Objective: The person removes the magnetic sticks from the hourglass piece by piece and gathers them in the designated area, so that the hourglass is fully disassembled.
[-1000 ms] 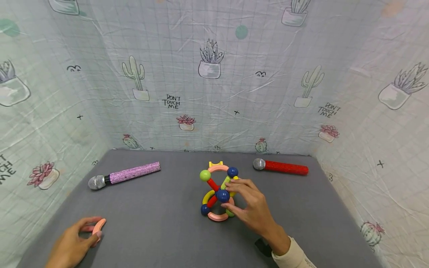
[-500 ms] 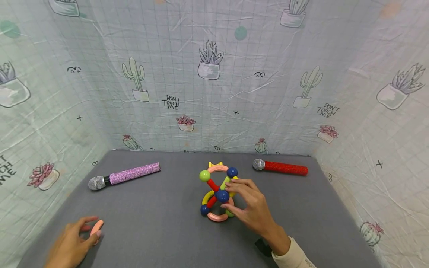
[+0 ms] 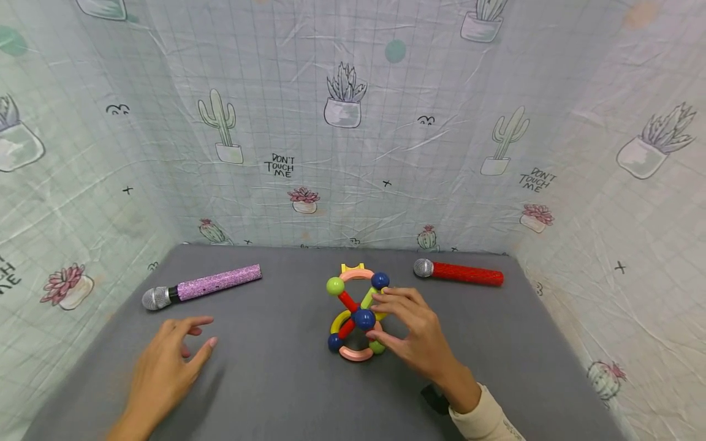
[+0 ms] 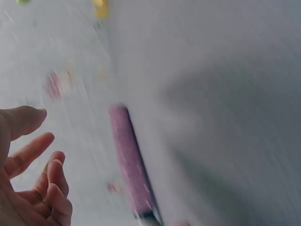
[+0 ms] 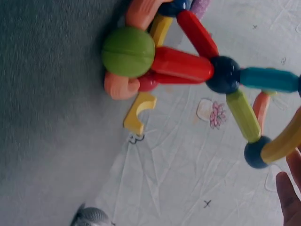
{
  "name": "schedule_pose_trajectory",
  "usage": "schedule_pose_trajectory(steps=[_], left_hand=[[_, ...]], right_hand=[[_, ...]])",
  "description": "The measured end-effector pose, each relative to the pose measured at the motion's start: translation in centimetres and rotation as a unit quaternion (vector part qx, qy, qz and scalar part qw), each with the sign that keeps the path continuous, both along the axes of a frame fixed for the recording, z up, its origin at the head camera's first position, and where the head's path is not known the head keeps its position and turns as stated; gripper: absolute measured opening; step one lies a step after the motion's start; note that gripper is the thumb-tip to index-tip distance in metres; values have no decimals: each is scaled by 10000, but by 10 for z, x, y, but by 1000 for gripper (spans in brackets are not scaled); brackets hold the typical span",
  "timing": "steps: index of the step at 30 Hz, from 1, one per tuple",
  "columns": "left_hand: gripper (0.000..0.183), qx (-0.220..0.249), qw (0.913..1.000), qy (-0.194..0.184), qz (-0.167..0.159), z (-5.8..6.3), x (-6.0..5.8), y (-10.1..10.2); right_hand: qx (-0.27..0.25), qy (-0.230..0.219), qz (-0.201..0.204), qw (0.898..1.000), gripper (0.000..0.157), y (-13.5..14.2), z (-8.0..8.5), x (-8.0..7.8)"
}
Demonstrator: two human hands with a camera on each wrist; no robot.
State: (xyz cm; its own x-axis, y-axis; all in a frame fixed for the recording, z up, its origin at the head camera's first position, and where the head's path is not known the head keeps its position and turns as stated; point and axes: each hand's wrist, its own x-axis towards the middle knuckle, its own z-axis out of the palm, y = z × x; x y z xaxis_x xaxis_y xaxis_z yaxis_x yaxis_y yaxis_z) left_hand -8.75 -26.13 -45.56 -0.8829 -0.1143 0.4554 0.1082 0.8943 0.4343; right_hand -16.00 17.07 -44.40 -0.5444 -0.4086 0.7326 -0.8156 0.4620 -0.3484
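In the head view my left hand is over the left part of the table, fingers apart and loosely bent. Nothing shows between its thumb and fingers in the blurred left wrist view. At the table's middle stands a magnetic ball-and-stick construction of coloured balls, straight rods and curved rods. My right hand is at its right side, thumb and fingers round the near dark blue ball. The right wrist view shows the construction's green ball and red rod, with fingertips at the right edge.
A pink glittery microphone lies at the back left, a red one at the back right. A small yellow arched piece sits behind the construction. Cactus-printed cloth walls the grey table on three sides.
My left hand has let go of the salmon curved rod and moved up and to the right. That rod is out of sight in the head view. The right hand stays on the construction.
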Motion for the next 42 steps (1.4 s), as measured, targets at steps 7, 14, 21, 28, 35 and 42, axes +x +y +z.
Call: schedule_pose_trajectory(steps=[7, 14, 21, 28, 35, 42], left_hand=[[39, 403, 9938, 244, -1003, 14, -14, 71], [47, 724, 9769, 130, -2008, 23, -20, 151], [57, 440, 9589, 769, -2696, 23, -33, 201], [44, 688, 9586, 770, -2652, 19, -41, 211], [42, 578, 9579, 685, -2728, 20, -42, 210], [40, 319, 9588, 751, -2722, 19, -44, 209]], right_hand=[[246, -65, 56, 9997, 47, 5, 3, -2], [438, 19, -145, 9989, 44, 2, 2, 0], [382, 370, -231, 9983, 45, -1, -1, -1], [342, 423, -207, 9983, 45, -4, -2, 0], [362, 380, -212, 9984, 43, -5, 0, 1], [406, 378, -210, 9982, 45, -5, -1, 2]])
